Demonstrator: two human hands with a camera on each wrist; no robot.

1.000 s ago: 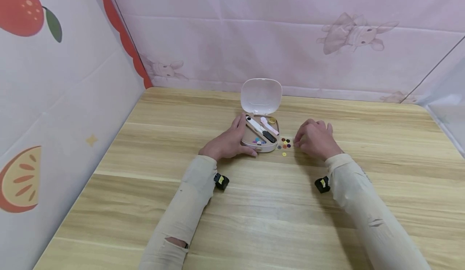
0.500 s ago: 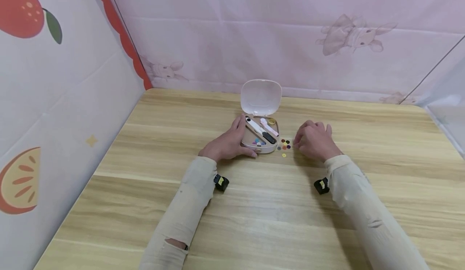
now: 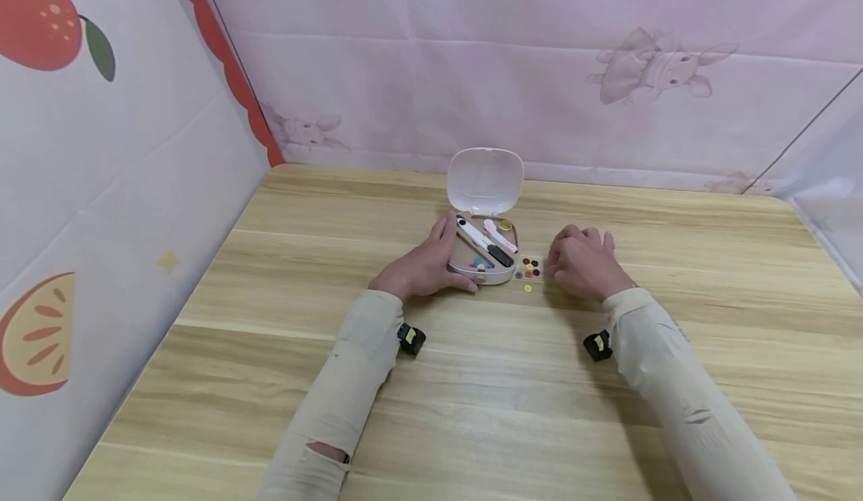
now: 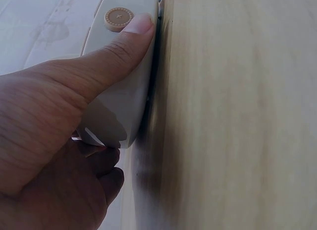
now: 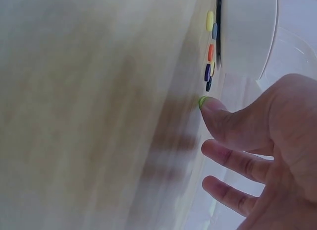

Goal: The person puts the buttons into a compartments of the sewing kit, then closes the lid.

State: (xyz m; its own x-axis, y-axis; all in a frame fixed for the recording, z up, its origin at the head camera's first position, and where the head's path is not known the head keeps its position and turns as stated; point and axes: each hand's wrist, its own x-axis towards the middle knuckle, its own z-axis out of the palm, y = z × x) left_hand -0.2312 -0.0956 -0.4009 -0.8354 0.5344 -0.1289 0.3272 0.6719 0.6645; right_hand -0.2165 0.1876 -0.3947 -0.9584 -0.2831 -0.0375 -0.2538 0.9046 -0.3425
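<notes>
A small cream box (image 3: 495, 276) lies open on the wooden table (image 3: 472, 396), its lid (image 3: 485, 179) standing up behind. Inside lie a white-and-black tool (image 3: 482, 241), a pink tool (image 3: 501, 236) and small coloured pieces (image 3: 479, 263). My left hand (image 3: 421, 267) grips the box (image 4: 124, 101) from the left, its thumb (image 4: 99, 66) lying along the front wall beside a round clasp (image 4: 118, 18). Several coloured buttons (image 3: 529, 267) sit on the table right of the box. My right hand (image 3: 581, 263) rests just right of them; its thumb tip touches a green button (image 5: 202, 100), near the other buttons (image 5: 210, 54).
Printed fabric panels close off the table on the left (image 3: 121, 156) and at the back (image 3: 539, 82). A black wrist camera (image 3: 410, 338) sits on each forearm. Bare wood spreads in front of the hands and to both sides.
Nearly nothing: both hands stay where they were, the left on the box and the right beside the buttons. The view tilted slightly.
</notes>
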